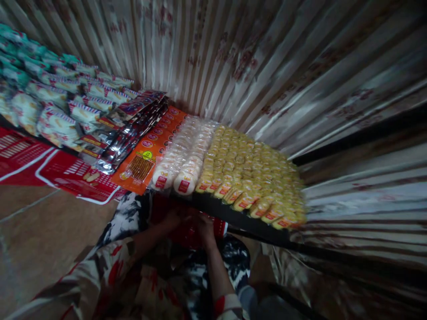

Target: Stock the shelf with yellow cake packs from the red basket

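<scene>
My left hand (174, 218) and my right hand (204, 227) are close together over my lap, just below the table's dark front edge. Both are at a red item (191, 238) that has a white-marked right end; shadow and blur hide its kind. The fingers of both hands are too dark to make out, so I cannot tell whether they grip it. Above them on the table lie two rows of round white wrapped crackers (184, 178) and, to the right, many rows of yellow wrapped snacks (253, 173).
An orange snack bag (142, 166) lies left of the crackers, beside a stack of dark shiny packets (133, 129). Further left are white packets (58, 122) and green packets (15, 51). Red baskets (76, 171) stand below the table's left part. A pleated curtain (207, 58) hangs behind.
</scene>
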A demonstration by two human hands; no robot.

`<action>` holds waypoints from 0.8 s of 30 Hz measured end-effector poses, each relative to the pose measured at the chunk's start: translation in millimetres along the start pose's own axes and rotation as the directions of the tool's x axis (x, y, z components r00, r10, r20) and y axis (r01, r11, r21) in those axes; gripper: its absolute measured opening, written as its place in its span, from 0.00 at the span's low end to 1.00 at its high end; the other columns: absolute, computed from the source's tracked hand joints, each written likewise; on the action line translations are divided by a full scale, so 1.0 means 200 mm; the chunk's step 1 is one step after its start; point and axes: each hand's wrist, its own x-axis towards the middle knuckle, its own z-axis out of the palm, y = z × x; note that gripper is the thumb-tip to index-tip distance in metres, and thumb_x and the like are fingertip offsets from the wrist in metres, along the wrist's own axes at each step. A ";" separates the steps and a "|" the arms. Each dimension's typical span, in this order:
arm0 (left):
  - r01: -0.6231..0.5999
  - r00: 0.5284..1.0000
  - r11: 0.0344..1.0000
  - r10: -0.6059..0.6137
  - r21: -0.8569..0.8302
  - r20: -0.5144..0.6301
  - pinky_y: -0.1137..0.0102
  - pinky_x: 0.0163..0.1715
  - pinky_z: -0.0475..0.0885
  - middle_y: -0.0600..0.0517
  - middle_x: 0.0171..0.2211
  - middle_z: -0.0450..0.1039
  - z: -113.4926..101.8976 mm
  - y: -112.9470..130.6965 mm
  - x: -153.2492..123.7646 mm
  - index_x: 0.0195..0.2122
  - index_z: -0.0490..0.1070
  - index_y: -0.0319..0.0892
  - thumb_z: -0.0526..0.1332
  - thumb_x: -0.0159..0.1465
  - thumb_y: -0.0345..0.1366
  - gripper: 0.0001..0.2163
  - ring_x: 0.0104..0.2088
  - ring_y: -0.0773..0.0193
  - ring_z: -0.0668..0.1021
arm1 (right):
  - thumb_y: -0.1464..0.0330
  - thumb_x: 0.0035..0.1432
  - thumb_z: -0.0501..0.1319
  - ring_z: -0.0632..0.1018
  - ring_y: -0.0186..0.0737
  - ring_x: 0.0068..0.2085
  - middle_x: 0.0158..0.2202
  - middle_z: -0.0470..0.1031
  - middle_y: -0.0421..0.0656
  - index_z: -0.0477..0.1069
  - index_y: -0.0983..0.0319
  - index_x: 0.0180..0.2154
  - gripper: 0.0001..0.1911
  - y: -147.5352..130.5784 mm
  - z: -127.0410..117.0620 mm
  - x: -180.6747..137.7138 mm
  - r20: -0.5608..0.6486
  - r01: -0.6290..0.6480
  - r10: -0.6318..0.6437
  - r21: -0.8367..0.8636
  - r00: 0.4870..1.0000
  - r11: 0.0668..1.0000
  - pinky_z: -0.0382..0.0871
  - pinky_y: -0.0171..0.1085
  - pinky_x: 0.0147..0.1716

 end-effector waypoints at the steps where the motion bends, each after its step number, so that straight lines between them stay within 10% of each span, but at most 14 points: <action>1: -0.005 1.000 1.000 0.004 -0.016 -0.007 0.64 0.42 0.69 0.46 0.37 0.76 0.00 0.00 -0.02 0.38 0.74 0.38 0.66 0.49 0.42 0.17 0.42 0.52 0.76 | 0.59 0.46 0.58 0.77 0.43 0.36 0.35 0.78 0.43 0.77 0.59 0.31 0.14 -0.02 0.00 -0.02 0.002 -0.009 0.009 0.038 1.000 0.999 0.71 0.39 0.36; 15: -0.143 0.990 0.972 0.137 -0.186 -0.045 0.66 0.40 0.70 0.46 0.40 0.74 -0.11 0.03 -0.27 0.42 0.67 0.38 0.65 0.49 0.39 0.20 0.40 0.57 0.75 | 0.57 0.41 0.64 0.71 0.34 0.23 0.22 0.71 0.36 0.70 0.61 0.37 0.20 -0.34 -0.06 -0.27 0.034 -0.127 0.123 0.341 0.992 0.931 0.63 0.32 0.23; 24: -0.356 0.913 0.934 0.356 -0.037 0.201 0.70 0.36 0.69 0.48 0.39 0.74 -0.14 0.18 -0.40 0.44 0.67 0.38 0.60 0.54 0.45 0.20 0.37 0.61 0.75 | 0.61 0.37 0.69 0.75 0.37 0.36 0.34 0.74 0.41 0.68 0.59 0.38 0.23 -0.47 -0.09 -0.31 -0.127 0.053 0.009 0.476 0.992 0.878 0.70 0.37 0.39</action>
